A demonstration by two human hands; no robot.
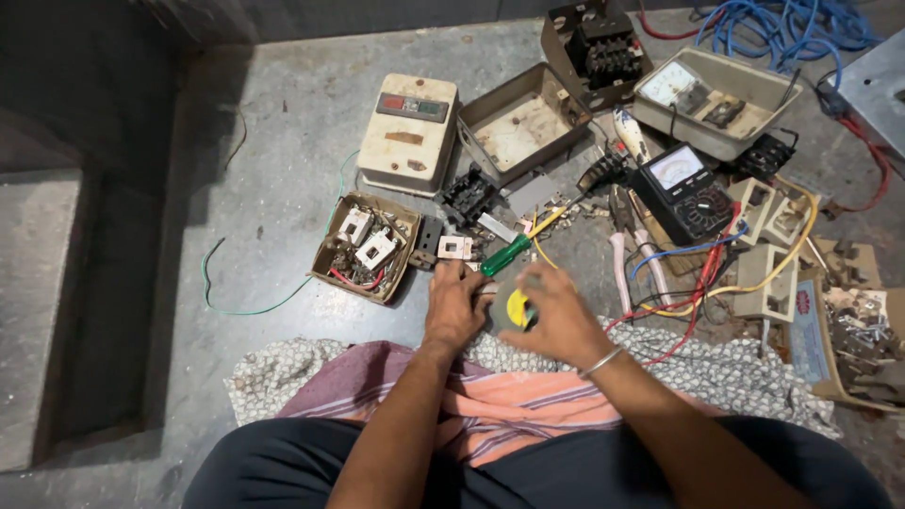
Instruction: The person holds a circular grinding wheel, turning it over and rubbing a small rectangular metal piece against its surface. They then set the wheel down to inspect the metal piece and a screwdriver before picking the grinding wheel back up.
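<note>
Both my hands meet over the floor before my lap, left hand [455, 303] gripping the green-handled screwdriver [514, 251], its shaft angling up-right, right hand [558, 320] closed around the yellow-centred part [518, 308] beside it.

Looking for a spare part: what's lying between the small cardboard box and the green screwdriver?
In the head view, a black block and a white switch part lie between the cardboard box and screwdriver.

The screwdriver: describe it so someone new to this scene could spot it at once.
Start at the cream switch box on the grey floor, then drop to the two hands in front of the lap. The screwdriver lies just above the left hand, the only tool with a green handle.
</note>
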